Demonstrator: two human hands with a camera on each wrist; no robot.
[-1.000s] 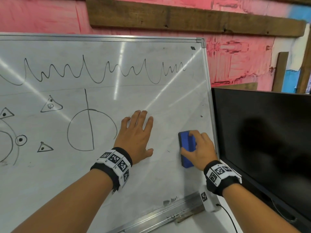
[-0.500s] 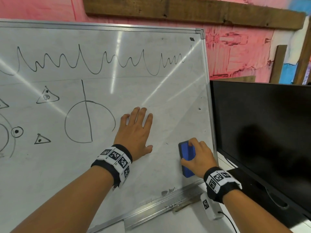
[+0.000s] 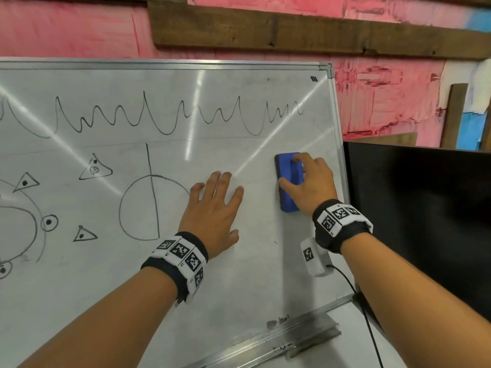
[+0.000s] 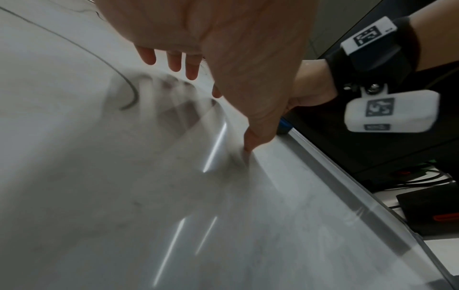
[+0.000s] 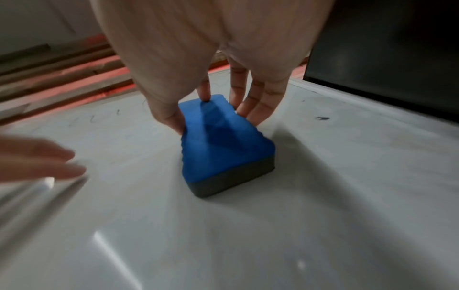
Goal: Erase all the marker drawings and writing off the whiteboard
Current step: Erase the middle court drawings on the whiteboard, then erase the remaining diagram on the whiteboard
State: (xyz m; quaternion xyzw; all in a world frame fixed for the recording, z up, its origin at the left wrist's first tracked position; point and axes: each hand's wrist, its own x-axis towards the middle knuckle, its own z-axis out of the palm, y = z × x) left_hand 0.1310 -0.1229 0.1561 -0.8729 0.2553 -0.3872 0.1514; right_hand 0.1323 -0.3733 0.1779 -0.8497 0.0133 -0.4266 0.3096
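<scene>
A whiteboard (image 3: 239,282) leans before me, with a black zigzag line (image 3: 164,118) across its top and a half circle (image 3: 143,208), triangles and dotted circles to the left. My right hand (image 3: 308,184) grips a blue eraser (image 3: 288,181) with a dark felt base (image 5: 231,178), pressed flat on the board near its right edge, below the zigzag's right end. My left hand (image 3: 212,208) lies flat on the board with straight, spread fingers, just right of the half circle. The right wrist view shows thumb and fingers pinching the eraser's (image 5: 218,133) sides.
A black monitor (image 3: 425,221) stands right beside the board's metal frame (image 3: 338,123). A metal tray (image 3: 292,341) runs along the board's bottom edge. Behind are a pink wall and a wooden beam (image 3: 292,30). Cables and a dark box (image 4: 432,212) lie on the desk at right.
My right hand has slid the eraser upward along the board's right side, from near the bottom edge toward the zigzag line. The left hand has stayed flat in place.
</scene>
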